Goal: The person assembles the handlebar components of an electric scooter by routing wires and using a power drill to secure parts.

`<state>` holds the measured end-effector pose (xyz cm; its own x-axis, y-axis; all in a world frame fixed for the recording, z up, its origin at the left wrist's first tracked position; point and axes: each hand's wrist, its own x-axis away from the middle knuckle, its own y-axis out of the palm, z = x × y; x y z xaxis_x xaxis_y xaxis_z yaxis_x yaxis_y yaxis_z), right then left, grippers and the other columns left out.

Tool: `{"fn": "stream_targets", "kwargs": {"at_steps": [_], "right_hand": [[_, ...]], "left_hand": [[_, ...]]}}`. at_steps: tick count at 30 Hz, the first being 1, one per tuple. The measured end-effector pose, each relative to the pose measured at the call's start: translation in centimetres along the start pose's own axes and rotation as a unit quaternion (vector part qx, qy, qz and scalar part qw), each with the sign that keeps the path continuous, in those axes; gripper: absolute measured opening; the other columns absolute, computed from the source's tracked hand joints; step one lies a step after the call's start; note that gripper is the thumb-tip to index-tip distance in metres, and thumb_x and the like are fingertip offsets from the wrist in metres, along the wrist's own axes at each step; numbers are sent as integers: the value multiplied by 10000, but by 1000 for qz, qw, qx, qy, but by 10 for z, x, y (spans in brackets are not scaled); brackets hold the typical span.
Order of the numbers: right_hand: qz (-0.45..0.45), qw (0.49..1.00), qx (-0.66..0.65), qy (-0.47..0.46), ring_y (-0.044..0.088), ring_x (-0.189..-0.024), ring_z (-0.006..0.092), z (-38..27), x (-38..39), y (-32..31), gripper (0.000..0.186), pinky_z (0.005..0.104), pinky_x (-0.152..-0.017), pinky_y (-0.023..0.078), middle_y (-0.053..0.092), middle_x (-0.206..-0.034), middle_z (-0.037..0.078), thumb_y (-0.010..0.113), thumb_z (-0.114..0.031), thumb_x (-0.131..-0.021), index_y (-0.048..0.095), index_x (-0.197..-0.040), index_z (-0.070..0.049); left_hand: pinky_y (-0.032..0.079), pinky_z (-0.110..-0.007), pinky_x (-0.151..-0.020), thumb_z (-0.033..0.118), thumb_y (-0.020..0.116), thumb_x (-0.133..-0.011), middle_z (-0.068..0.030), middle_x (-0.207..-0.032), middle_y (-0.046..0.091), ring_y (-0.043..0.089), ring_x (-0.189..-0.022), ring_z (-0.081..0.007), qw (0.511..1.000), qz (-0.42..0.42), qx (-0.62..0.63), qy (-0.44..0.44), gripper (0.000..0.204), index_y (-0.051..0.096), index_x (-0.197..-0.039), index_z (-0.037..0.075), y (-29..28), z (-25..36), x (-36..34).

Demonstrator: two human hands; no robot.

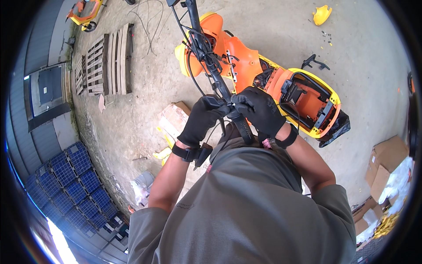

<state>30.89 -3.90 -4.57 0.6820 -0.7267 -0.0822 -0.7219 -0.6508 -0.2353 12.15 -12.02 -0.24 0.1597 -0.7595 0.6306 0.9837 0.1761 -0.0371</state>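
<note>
In front of me is a scooter's black handlebar (217, 79), with a ribbed rubber grip (240, 126) at its near end and cables along it. My left hand (203, 119), in a black glove, is closed at the handlebar's left side, just above the grip. From the other side my right hand (260, 109), also gloved, pinches at the same spot. Fingertips of both hands nearly meet at a small fitting, which they mostly cover. Beyond them stands the orange and yellow scooter body (242, 57), its seat compartment (305, 102) uncovered.
Wooden pallets (107, 64) lie at the far left, near another yellow scooter (85, 15). A cardboard box (175, 118) sits left of the handlebar. A yellow panel (322, 15) and a black bracket (314, 62) are on the floor. More cartons (387, 160) stand at right.
</note>
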Motion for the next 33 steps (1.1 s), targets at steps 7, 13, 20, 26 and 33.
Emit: {"fn": "stream_targets", "kwargs": {"at_steps": [7,13,20,26,33], "right_hand": [[-7,994,109,10,555,-879,333,-6,1,2,267,425,-775,455,569,-896,141,661,-165,-770,606,-1000,-42],[45,999,23,9,565,-855,325,0,4,13,211,407,-760,462,576,-865,136,652,-151,-768,635,-955,-53],[25,1000,-7,6,572,-874,343,9,2,10,214,423,-772,459,603,-887,166,649,-154,-766,632,-943,-35],[43,999,19,-16,560,-904,350,11,3,12,212,433,-798,458,590,-911,162,621,-140,-763,609,-952,-45],[32,992,119,-10,555,-895,345,5,1,17,189,440,-792,449,567,-900,160,575,-110,-774,584,-951,-46]], "left_hand": [[371,-186,-552,100,699,-834,50,-808,571,464,-645,-20,999,18,-28,-2,190,592,-985,59,1,-3,-3],[428,-202,-592,63,696,-835,4,-831,627,535,-681,-44,1000,8,-11,4,153,590,-944,45,-1,-3,0],[313,-184,-488,77,648,-860,57,-723,550,419,-560,-14,999,19,-29,-16,75,588,-905,80,2,1,0],[298,-175,-476,98,641,-871,62,-715,541,402,-547,-7,999,17,-45,-17,97,595,-953,77,-3,-6,-3],[317,-177,-476,102,670,-856,47,-714,554,421,-554,-13,999,15,-21,-22,108,582,-916,87,-5,-7,-2]]}}
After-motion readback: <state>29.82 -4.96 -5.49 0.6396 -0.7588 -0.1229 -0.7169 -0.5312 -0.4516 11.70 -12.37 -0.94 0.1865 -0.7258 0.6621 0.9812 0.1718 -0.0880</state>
